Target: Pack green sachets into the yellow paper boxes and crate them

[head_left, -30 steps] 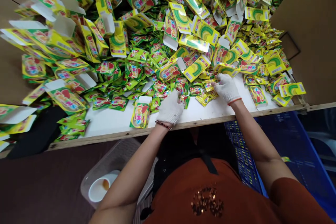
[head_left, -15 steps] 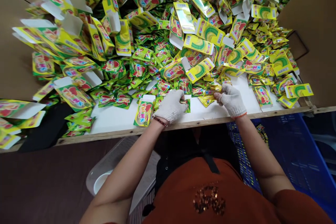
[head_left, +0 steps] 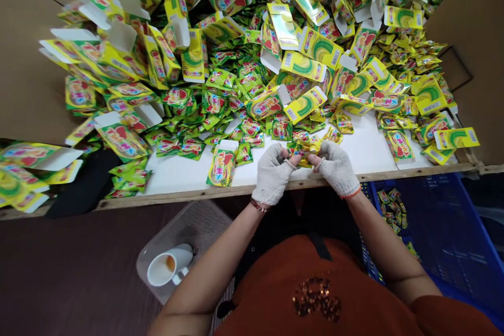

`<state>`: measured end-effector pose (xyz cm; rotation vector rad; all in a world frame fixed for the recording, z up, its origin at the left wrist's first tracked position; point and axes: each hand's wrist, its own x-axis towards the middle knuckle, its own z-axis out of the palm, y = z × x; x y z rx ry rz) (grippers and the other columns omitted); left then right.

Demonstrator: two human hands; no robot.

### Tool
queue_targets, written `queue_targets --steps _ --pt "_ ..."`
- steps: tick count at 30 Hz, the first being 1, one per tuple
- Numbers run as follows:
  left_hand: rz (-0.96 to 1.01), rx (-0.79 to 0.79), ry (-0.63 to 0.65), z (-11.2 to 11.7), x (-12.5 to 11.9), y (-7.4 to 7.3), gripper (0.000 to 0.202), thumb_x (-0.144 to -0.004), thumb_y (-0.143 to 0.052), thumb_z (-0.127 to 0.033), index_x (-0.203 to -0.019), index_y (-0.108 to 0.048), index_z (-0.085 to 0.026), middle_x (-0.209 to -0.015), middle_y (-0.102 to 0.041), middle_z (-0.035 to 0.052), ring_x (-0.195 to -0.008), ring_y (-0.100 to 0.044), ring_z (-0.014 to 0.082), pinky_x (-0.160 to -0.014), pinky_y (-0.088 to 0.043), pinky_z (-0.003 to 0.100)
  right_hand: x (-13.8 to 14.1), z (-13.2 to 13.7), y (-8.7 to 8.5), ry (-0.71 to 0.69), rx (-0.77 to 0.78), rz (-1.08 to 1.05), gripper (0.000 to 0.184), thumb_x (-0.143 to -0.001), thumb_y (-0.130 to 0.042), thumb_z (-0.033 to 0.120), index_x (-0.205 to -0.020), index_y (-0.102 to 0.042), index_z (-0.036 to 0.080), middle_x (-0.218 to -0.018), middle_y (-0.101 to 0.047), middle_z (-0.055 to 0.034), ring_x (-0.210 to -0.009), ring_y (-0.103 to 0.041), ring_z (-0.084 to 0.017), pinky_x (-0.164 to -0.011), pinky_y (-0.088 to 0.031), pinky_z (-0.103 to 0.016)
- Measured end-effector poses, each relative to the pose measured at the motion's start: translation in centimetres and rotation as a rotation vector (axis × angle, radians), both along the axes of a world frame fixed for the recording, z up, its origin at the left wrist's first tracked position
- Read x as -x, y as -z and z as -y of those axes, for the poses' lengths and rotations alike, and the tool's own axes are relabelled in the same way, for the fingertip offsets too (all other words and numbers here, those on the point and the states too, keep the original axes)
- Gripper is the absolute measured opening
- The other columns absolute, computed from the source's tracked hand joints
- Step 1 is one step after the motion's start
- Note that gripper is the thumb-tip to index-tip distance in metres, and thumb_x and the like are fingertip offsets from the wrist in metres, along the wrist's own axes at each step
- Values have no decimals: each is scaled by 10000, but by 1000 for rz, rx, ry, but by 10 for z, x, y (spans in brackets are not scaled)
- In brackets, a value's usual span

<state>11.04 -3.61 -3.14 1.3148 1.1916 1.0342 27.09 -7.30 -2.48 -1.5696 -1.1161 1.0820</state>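
Observation:
Both hands wear white knit gloves with bare fingertips. My left hand and my right hand meet at the table's front edge, pinching small candy packets between them. Green and yellow wrappers show there; how many packets each hand has is hidden by the fingers. Left of my left hand lies an upright-facing yellow and green candy box with its white flap open. Behind the hands, green packets and a few yellow packets rest on the white tabletop.
Open candy boxes are heaped across the back. Yellow packets pile at the right. Cardboard walls flank the table. Below stand a blue crate with packets inside and a clear stool bearing a white mug. A black cloth hangs at left.
My hands have come together at the table edge. My right hand has brought yellow packets leftward, and my left hand has drawn back from the table with green ones. The view has shifted slightly.

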Motion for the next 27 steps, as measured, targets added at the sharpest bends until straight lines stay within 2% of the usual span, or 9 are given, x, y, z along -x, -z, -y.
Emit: queue_targets --steps 4,7,9,11,14,17,21,24,27 --pt "-77 -40 115 3 1 -1 314 -769 -708 -425 -733 -488 -202 -657 -476 -48 -593 -443 100 -562 -409 228 -1 -2 -2 -50 -91 128 422 -763 -682 528 -1002 -586 194 -990 -708 -78 -890 -685 -234 -758 -582 -357" --pt "-267 -149 172 2 15 -6 230 -834 -638 -413 -825 -548 -201 -770 -587 0 -711 -554 145 -675 -480 277 2 -3 -2 -103 36 12 428 -770 -674 528 -1032 -583 201 -944 -701 -67 -733 -696 -216 -594 -587 -334" --pt "-527 -283 106 -2 36 -12 262 -836 -642 -419 -960 -586 -195 -969 -646 65 -948 -608 215 -857 -498 346 3 -3 -1 -90 95 -104 454 -771 -675 531 -1074 -559 213 -931 -695 -49 -602 -674 -178 -481 -563 -300" --pt "-849 -350 -19 -9 66 -17 450 -791 -690 -443 -1133 -561 -179 -1179 -611 136 -1188 -542 299 -1011 -440 424 2 -3 0 -49 71 -135 452 -752 -705 517 -1056 -562 215 -922 -688 -36 -598 -670 -162 -474 -574 -283" --pt "-1213 -116 -87 -18 111 -20 695 -722 -732 -463 -1285 -463 -155 -1151 -614 190 -1130 -579 380 -922 -479 491 0 -5 1 -18 6 -137 443 -711 -755 499 -999 -584 209 -907 -684 -28 -691 -685 -174 -535 -609 -287" --pt "-1308 -29 -99 -19 131 -19 563 -789 -646 -424 -1259 -473 -166 -1061 -633 191 -1032 -617 392 -833 -502 500 1 -7 3 -46 1 -192 459 -709 -754 528 -992 -598 202 -899 -683 -27 -722 -687 -184 -571 -617 -309" --pt "-1192 -279 86 -8 107 -19 474 -735 -651 -295 -1182 -533 -189 -1161 -567 153 -1139 -562 347 -958 -486 453 8 -10 1 -15 -75 -107 477 -729 -738 558 -1029 -639 200 -903 -685 -34 -751 -658 -176 -632 -600 -302" --pt "-1042 -343 263 -1 75 -18 551 -710 -652 -245 -1241 -517 -183 -1218 -540 134 -1166 -547 302 -1013 -476 401 12 -9 -3 16 -126 -44 451 -775 -691 559 -1055 -648 208 -926 -691 -37 -804 -648 -184 -721 -592 -323" --pt "-974 -414 329 1 55 -15 568 -717 -650 -239 -1263 -504 -182 -1227 -547 129 -1188 -534 302 -1041 -458 408 8 -8 -2 -14 -161 53 371 -790 -679 501 -1014 -668 204 -932 -698 -35 -851 -644 -201 -796 -567 -351"
